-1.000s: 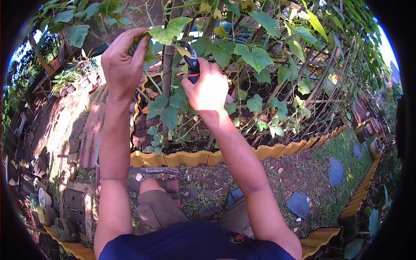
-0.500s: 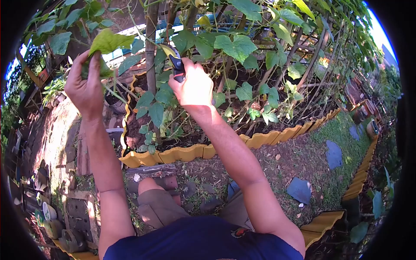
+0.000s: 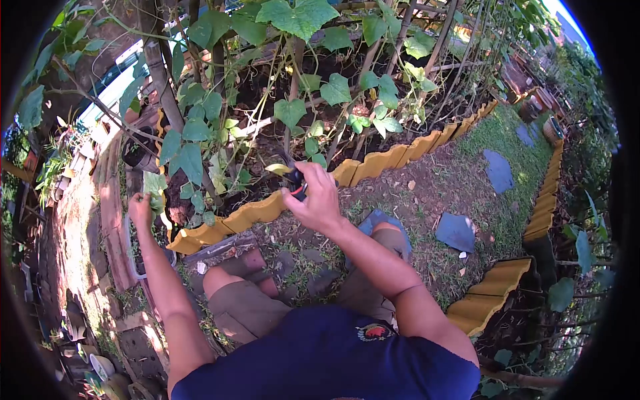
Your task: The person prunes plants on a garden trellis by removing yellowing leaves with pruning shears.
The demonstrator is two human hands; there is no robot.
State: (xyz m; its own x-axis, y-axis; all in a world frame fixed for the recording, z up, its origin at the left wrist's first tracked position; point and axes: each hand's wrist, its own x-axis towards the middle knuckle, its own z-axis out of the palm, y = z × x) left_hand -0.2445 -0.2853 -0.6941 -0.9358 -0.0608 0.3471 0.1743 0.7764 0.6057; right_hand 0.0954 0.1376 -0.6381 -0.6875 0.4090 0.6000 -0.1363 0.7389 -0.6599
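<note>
Pale green leaves (image 3: 155, 183) are pinched in my left hand (image 3: 141, 212), at the left beside a clear plastic container (image 3: 131, 250). My right hand (image 3: 317, 200) is closed round pruning shears (image 3: 296, 180) with dark handles, a red part and a yellowish blade pointing left. The shears are over the inner side of the yellow wavy border (image 3: 257, 212). Climbing vines with broad green leaves (image 3: 289, 112) stand in front of my hands.
Wooden stakes (image 3: 162, 77) hold up the vines. Blue-grey slabs (image 3: 455, 232) lie on the soil and grass at the right. A second yellow border (image 3: 490, 290) runs along the right. My knees are below my arms.
Both hands have come down and back from the vines. The leaves moved with my left hand toward the container, and the shears moved with my right hand. The view has shifted.
</note>
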